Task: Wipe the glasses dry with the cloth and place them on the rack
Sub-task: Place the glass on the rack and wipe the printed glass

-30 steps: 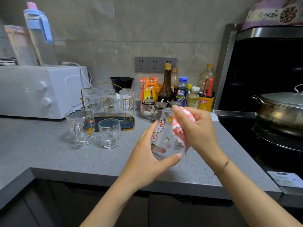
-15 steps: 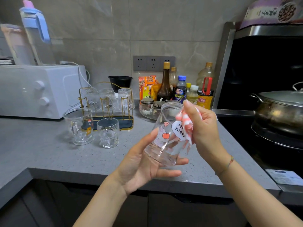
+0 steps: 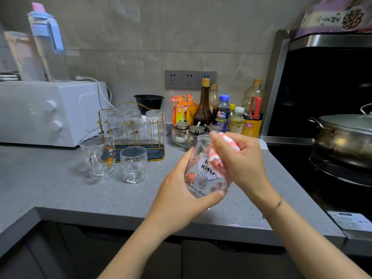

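Note:
My left hand [image 3: 177, 196] grips a clear printed glass [image 3: 201, 176] from below, tilted with its mouth up and away from me, above the counter's front. My right hand [image 3: 241, 160] holds a pink-and-white cloth [image 3: 216, 158] bunched against the glass's right side and rim. A gold wire rack [image 3: 141, 135] at the back holds three upturned ribbed glasses [image 3: 155, 121]. In front of it stand a handled glass mug [image 3: 99, 156] and a short clear tumbler [image 3: 133, 164].
A white oven [image 3: 46, 111] sits at the back left with jugs on top. Sauce bottles [image 3: 223, 113] and a bowl of jars [image 3: 189, 133] crowd the back wall. A steel pot [image 3: 346, 137] sits on the stove at right. The grey counter [image 3: 60, 190] ends near me.
The glass has turned in my left hand, showing a different part of its print. My right hand has slid the cloth along the glass's side.

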Available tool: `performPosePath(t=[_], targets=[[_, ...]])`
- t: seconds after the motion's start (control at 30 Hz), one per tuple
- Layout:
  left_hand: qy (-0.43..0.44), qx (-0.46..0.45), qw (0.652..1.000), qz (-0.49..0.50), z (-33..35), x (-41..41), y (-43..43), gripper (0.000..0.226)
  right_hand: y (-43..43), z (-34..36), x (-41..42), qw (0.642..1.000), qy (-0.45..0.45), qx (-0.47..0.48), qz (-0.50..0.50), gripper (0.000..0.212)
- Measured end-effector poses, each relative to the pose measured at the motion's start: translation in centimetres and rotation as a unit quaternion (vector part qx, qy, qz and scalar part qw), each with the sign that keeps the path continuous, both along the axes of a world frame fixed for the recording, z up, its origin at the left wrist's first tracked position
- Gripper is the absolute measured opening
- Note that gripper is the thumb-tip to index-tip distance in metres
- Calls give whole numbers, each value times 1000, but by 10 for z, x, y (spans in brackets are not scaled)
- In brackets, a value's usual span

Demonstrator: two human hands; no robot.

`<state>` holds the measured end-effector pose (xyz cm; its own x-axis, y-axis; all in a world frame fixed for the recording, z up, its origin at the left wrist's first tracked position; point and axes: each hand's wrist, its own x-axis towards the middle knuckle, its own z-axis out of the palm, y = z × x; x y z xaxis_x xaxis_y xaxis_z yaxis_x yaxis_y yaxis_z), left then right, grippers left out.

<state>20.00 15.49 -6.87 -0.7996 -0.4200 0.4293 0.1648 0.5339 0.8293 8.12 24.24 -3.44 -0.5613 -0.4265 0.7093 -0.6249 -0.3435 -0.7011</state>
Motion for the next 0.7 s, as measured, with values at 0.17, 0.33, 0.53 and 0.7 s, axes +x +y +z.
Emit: performPosePath(t=[0.17, 0.33, 0.53, 0.7], targets=[[-2, 341, 908, -241, 7, 4, -8, 46, 0, 2, 2, 993, -74, -50, 78, 49], [-13, 558, 714, -423, -2, 2, -15, 61, -3, -1, 4, 990, -106, -55, 69, 40], [-32, 385, 896, -220, -7, -3, -24, 96, 2, 8, 0, 995, -86, -37, 27, 41], [-30, 117, 989, -82, -1, 2, -13, 113, 0, 6, 0, 1000, -16, 20, -16, 47]])
